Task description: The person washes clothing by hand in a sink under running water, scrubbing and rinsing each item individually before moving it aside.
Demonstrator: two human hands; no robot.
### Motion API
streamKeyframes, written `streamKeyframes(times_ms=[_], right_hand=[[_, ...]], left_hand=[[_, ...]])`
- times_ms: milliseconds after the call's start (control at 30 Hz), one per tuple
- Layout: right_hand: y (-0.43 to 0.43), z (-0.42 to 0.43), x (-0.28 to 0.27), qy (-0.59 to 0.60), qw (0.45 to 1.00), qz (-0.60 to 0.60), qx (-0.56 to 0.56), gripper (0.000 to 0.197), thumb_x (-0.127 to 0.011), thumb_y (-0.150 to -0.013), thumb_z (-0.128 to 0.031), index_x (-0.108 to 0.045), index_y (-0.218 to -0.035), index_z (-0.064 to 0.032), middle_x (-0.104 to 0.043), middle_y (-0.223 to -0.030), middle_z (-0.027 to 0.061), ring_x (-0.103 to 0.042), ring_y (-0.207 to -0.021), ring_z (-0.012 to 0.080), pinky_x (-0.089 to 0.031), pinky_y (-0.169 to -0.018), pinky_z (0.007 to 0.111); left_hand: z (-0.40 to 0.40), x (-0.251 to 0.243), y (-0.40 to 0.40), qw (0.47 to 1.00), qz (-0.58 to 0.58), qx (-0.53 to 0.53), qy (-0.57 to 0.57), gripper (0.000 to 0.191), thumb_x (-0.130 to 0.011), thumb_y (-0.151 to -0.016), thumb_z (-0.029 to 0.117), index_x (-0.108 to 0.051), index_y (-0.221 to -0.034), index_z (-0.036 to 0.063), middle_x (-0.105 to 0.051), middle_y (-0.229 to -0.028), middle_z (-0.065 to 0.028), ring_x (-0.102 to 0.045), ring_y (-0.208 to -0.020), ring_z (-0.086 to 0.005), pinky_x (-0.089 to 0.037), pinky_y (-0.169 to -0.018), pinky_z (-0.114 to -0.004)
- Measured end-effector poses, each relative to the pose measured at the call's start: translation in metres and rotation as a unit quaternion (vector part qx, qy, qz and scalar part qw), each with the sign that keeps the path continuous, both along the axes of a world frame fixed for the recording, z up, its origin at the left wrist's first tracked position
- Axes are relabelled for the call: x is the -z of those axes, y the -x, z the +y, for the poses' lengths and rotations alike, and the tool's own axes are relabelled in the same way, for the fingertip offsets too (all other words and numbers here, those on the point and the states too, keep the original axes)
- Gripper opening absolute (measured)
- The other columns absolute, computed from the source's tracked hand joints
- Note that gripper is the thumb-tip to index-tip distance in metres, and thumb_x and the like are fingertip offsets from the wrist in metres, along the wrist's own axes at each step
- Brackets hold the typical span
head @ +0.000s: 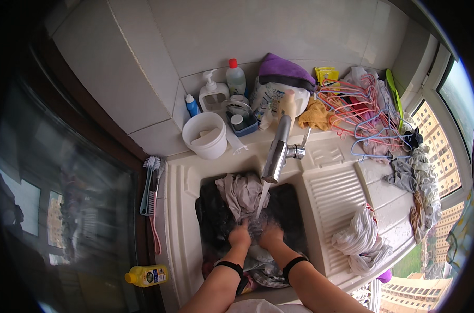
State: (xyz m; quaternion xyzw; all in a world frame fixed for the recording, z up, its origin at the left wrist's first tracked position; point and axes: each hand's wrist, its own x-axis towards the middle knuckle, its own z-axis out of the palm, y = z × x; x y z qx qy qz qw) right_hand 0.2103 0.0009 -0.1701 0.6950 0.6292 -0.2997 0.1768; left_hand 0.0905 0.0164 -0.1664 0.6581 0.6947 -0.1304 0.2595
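Both of my hands reach into a laundry sink point(184, 234) full of dark water and wet clothes. My left hand point(240, 234) is partly under the water, just below a bunched greyish-pink cloth point(242, 191). Close by on the right, my right hand point(271, 234) is also half submerged. The fingers of both are blurred by splashing, so what they hold cannot be made out. Water runs from the chrome faucet point(275, 160) down between them. Nearer me, a light grey garment point(266, 270) lies under my forearms, which wear black bands.
A ribbed washboard point(336, 195) adjoins the sink, with a twisted white garment point(358, 234) on it. Plastic hangers point(362, 109) are heaped at the back right. A white bucket point(204, 135) and bottles line the back ledge. Brushes point(149, 191) and a yellow bottle point(147, 275) are at left.
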Motion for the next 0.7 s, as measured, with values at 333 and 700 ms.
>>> streamKeyframes(times_ms=[333, 700], right_hand=[[0.003, -0.002, 0.001, -0.02, 0.999, -0.026, -0.018, 0.073, -0.052, -0.078, -0.034, -0.023, -0.137, -0.0043, -0.015, -0.144, 0.0212, -0.019, -0.133, 0.0327, -0.027, -0.103, 0.04], [0.004, -0.004, -0.008, -0.068, 0.997, -0.021, -0.004, 0.066, -0.056, -0.075, -0.03, -0.032, -0.13, -0.0036, -0.027, -0.136, 0.0245, -0.033, -0.123, 0.0381, -0.039, -0.094, 0.043]], left_hand=[[-0.001, 0.021, 0.003, 1.0, -0.011, -0.009, -0.026, 0.05, -0.042, -0.085, 0.014, -0.035, -0.132, 0.0275, -0.054, -0.108, -0.0191, -0.056, -0.097, -0.0341, -0.046, -0.08, -0.042], [-0.001, 0.026, 0.001, 0.999, 0.001, -0.022, -0.026, 0.047, -0.039, -0.087, 0.015, -0.034, -0.133, 0.0276, -0.054, -0.11, -0.0192, -0.056, -0.098, -0.0339, -0.045, -0.083, -0.041]])
